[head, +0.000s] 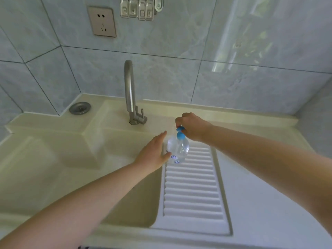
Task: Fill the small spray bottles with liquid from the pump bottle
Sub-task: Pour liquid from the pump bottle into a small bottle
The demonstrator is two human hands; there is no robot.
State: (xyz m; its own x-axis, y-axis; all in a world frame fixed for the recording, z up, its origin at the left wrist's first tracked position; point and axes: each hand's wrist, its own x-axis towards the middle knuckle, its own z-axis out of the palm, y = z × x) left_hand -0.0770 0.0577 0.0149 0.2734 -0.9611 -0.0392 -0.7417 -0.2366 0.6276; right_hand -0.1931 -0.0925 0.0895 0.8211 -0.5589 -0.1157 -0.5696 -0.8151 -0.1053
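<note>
A clear pump bottle [177, 150] with a blue pump head and blue printed marks stands at the top of the white ribbed washboard [192, 191]. My left hand [154, 155] holds the bottle's body from the left, thumb across its front and fingers reaching behind it. My right hand [193, 125] pinches the blue pump head [179, 131] from above with curled fingers. No small spray bottles are in view.
A steel tap [130, 90] rises behind the bottle at the back of the cream sink basin [125, 186]. A metal drain cover [80, 108] lies on the back left ledge. Tiled walls carry a socket [102, 22] and metal hooks [138, 8].
</note>
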